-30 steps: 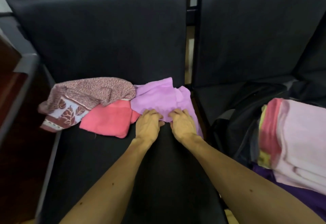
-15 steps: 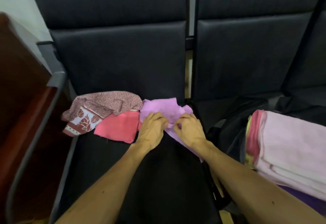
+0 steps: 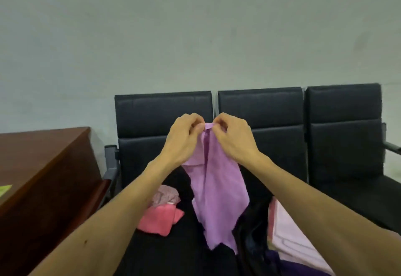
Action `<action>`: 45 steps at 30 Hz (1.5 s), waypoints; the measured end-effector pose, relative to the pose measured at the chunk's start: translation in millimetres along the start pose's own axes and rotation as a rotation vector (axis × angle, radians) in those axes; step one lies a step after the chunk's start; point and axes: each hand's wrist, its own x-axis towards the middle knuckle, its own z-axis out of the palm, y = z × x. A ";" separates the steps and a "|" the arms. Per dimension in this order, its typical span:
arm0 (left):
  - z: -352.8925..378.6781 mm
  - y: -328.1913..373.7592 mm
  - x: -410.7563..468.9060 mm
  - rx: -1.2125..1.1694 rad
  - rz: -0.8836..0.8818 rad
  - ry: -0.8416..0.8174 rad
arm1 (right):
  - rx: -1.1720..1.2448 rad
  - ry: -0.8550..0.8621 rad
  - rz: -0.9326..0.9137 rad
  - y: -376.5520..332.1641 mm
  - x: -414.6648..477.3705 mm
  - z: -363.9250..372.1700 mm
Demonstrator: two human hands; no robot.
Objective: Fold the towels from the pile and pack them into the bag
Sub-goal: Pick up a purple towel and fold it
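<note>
Two grips (left hand [image 3: 184, 140], right hand [image 3: 235, 140]) pinch purple towel [image 3: 219, 193] top; rest apparently hangs free.

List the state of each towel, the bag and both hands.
purple towel, held in the air, hanging unfolded.
left hand, pinches the purple towel's top edge.
right hand, pinches the same edge.
coral towel, lying loose on the seat.
patterned towel, crumpled behind it.
black bag, on the seat; open or closed unclear.
pale pink towel, folded, by the bag.
</note>
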 end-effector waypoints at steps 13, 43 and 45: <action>-103.3 158.5 -22.6 -0.193 0.051 0.089 | 0.179 0.088 -0.154 -129.3 -40.2 -123.1; -147.2 104.4 -174.1 0.353 0.012 -0.538 | -0.192 -0.697 -0.008 -66.0 -148.4 -173.6; -142.0 89.9 -181.0 0.477 0.036 -0.577 | -0.263 -0.641 -0.065 -63.5 -150.0 -171.9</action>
